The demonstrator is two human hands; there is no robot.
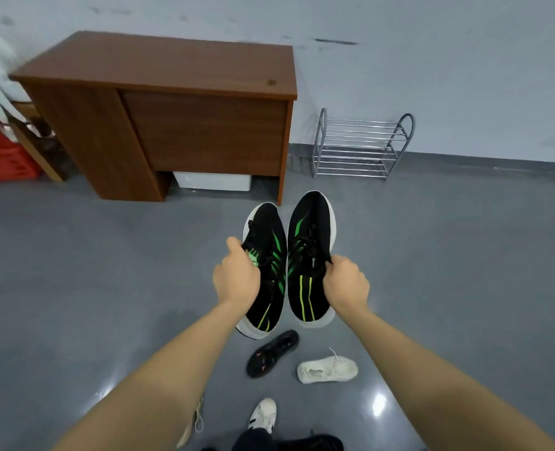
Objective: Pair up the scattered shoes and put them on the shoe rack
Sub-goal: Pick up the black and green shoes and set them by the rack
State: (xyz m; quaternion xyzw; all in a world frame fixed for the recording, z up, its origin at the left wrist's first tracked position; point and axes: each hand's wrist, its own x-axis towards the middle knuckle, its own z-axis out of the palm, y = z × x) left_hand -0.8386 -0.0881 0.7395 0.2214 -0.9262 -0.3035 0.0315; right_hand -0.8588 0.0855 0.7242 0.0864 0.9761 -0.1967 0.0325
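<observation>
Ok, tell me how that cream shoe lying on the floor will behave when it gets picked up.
The cream shoe looks soft: its upper sags on its side, so it will probably flex and fold if gripped by the collar. It seems thin-soled, so likely light. Its loose lace trails on the floor and may dangle or snag.
</observation>
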